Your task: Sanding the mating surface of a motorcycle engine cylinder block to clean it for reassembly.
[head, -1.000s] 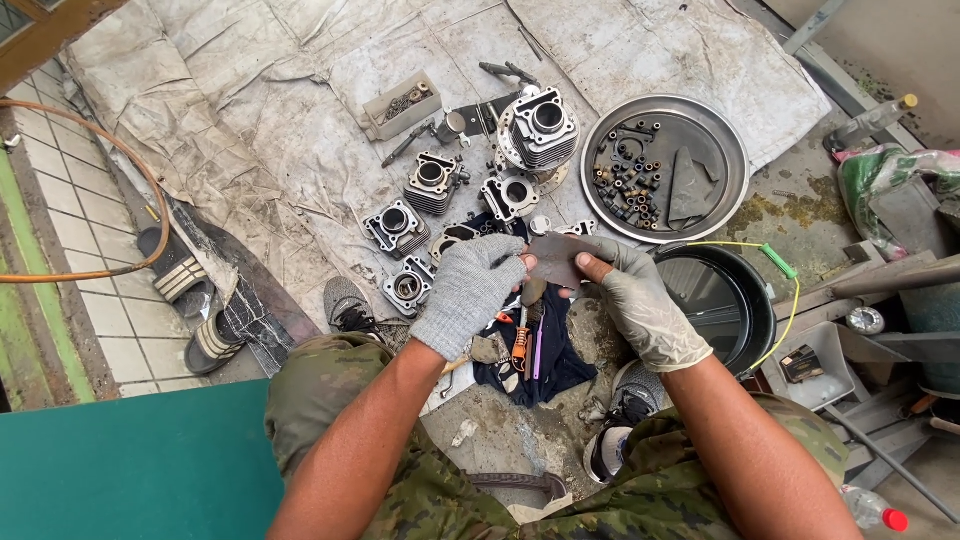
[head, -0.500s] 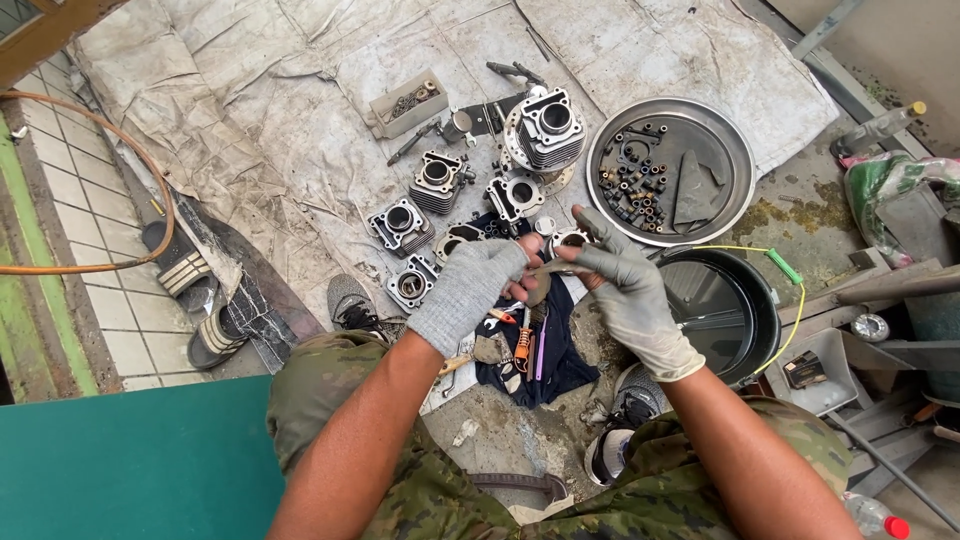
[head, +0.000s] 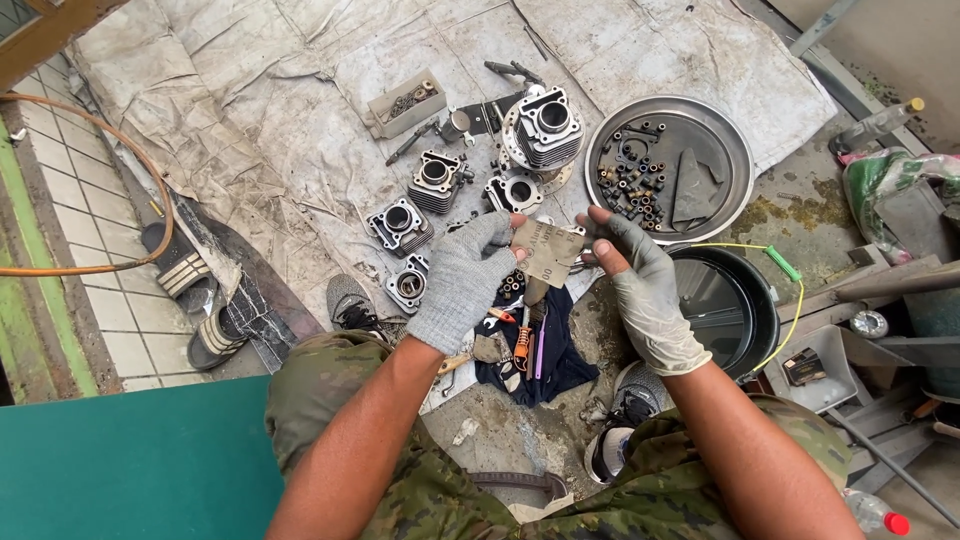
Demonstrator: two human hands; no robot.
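Beyond both gloved hands [head: 560, 275] pinching a sandpaper sheet [head: 546, 252], round metal tray [head: 730, 140] of bolts [head: 632, 190].

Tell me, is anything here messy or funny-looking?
Yes. Engine parts lie scattered on a stained cloth, and the sheet held between the left hand and right hand looks worn and uneven.

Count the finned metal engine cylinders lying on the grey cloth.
5: largest finned metal cylinder by the round tray, three left of it, one beside the left hand. Others may be hidden.
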